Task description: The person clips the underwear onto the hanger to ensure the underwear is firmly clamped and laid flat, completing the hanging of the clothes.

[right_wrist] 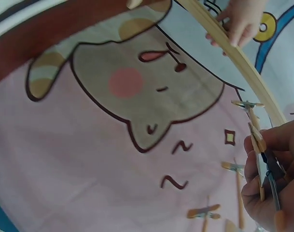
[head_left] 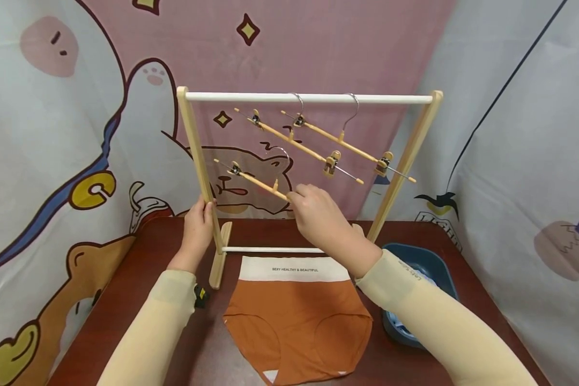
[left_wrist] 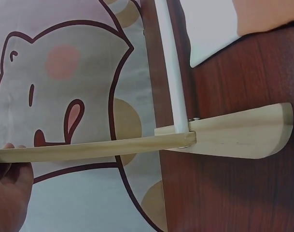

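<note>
My left hand [head_left: 197, 230] grips the left wooden post [head_left: 199, 147] of a small clothes rack partway up; the left wrist view shows the fingers [left_wrist: 22, 176] around it. In my right hand [head_left: 320, 217] is a clip hanger [head_left: 260, 184] with a metal hook, held by its right end in front of the rack. The palm hides that end in the head view; a clip [right_wrist: 257, 137] shows between the fingers in the right wrist view. Orange briefs [head_left: 294, 305] with a white waistband lie flat on the table below.
Two more clip hangers [head_left: 313, 151] [head_left: 362, 153] hang from the rack's white top rail [head_left: 246, 97]. A blue basin [head_left: 446, 271] with cloth inside stands right on the brown table [head_left: 101, 321]. A cartoon-printed curtain [head_left: 342, 43] closes off the back and sides.
</note>
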`<control>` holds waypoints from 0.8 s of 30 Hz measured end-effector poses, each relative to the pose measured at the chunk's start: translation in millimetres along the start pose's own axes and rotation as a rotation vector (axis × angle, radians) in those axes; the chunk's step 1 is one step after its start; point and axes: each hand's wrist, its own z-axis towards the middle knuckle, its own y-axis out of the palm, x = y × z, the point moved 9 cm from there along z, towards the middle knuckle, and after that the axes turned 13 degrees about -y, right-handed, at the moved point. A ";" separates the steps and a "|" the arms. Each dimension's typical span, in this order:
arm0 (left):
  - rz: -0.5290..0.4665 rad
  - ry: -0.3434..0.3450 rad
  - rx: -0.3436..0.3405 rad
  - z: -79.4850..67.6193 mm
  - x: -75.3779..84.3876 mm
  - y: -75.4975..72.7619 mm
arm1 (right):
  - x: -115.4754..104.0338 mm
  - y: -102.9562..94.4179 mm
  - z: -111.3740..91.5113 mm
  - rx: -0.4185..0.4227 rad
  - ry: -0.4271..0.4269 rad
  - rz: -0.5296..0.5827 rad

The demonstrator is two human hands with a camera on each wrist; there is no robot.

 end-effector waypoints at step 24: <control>0.018 0.007 0.010 0.9 1.9 -1.7 | 21.0 73.8 -79.5 0.046 0.029 0.101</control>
